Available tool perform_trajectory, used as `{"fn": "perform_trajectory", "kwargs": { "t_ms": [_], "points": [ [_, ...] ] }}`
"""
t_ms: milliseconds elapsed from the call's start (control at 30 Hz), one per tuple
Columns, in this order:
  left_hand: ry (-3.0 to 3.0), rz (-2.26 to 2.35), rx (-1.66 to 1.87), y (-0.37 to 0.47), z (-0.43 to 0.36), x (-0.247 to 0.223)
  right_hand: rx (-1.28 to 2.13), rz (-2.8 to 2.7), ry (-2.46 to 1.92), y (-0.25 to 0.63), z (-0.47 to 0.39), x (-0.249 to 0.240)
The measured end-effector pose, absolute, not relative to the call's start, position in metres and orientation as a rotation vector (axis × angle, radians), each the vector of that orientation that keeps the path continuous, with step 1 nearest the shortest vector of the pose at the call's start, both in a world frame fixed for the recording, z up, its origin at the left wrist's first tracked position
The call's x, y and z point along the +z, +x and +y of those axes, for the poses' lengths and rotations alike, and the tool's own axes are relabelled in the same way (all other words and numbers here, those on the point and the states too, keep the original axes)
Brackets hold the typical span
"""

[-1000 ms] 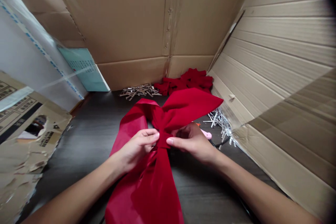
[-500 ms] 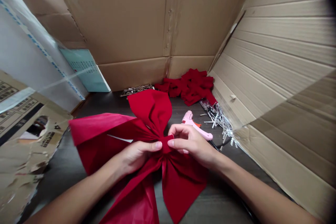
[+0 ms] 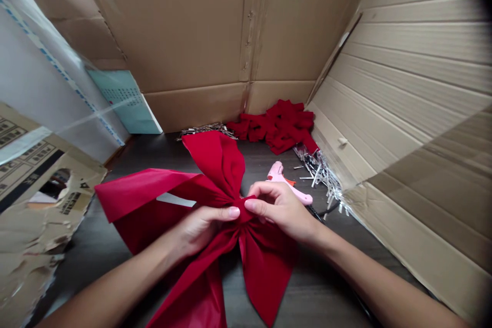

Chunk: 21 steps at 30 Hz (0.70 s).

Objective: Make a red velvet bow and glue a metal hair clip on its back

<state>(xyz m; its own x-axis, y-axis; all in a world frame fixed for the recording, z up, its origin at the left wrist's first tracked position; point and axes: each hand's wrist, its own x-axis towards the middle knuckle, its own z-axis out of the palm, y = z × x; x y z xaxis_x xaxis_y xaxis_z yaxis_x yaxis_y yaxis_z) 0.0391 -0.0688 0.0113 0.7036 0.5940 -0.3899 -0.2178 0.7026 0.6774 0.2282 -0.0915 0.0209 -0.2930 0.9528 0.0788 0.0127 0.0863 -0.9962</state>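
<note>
A large red fabric bow (image 3: pixel 269 271) is held above the dark table, its loops and tails spread around a gathered centre. My left hand (image 3: pixel 205 223) grips it from the left, thumb on the centre band and the other fingers hidden behind the cloth. With thumb and forefinger, my right hand (image 3: pixel 279 210) pinches the short red band (image 3: pixel 246 211) wrapped over the middle. A pale strip (image 3: pixel 177 200) shows on the left loop. Just beyond my right hand lies a pink glue gun (image 3: pixel 277 170) with an orange trigger.
Red fabric strips (image 3: pixel 284 125) are heaped at the back. Silvery twist ties (image 3: pixel 325 177) lie scattered to their right, with another pile (image 3: pixel 207 129) at the back. Cardboard walls (image 3: pixel 192 25) enclose the table; a light-blue booklet (image 3: pixel 125 100) leans at the left.
The bow has tilted slightly: its upper loop has shifted left and its lower right tail has turned. More of the pale strip shows. Both hands keep their hold at the centre.
</note>
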Motion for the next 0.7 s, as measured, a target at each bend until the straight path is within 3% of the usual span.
{"fn": "perform_trajectory", "kwargs": {
  "t_ms": [700],
  "points": [
    [0.56,0.601,0.487,0.0389,-0.0709,0.0167,1.098,-1.579,-1.022,0.2305,-0.0943,0.0286]
  ]
}}
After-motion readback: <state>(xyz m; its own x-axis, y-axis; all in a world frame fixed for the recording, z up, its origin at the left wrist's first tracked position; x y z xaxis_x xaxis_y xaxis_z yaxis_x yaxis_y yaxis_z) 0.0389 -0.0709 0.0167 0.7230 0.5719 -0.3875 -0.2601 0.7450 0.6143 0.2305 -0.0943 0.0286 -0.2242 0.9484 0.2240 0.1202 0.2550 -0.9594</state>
